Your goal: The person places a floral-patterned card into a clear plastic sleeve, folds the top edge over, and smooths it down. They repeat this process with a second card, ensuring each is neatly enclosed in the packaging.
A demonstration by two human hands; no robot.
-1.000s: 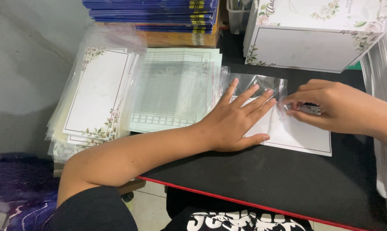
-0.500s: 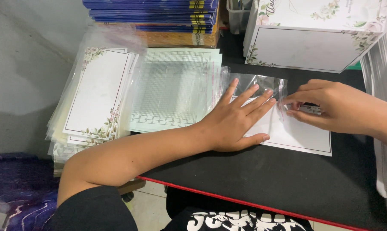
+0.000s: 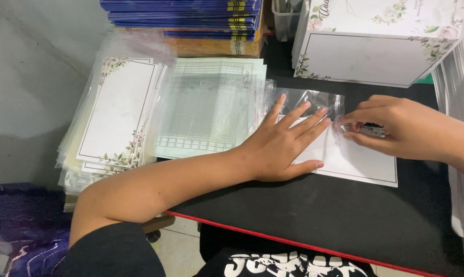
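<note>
1. Pressing flat, the left hand [image 3: 283, 146] lay with fingers spread on the white card [image 3: 355, 161] upon the black table [image 3: 314, 215].
2. The right hand [image 3: 396, 125] pinched the clear sleeve [image 3: 314, 97] edge between thumb and fingertips, just beside the left fingertips.

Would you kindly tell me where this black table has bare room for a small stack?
Bare black table lies between the red front edge and the white card under both hands. Crowded: bagged floral cards left, floral box behind.
</note>
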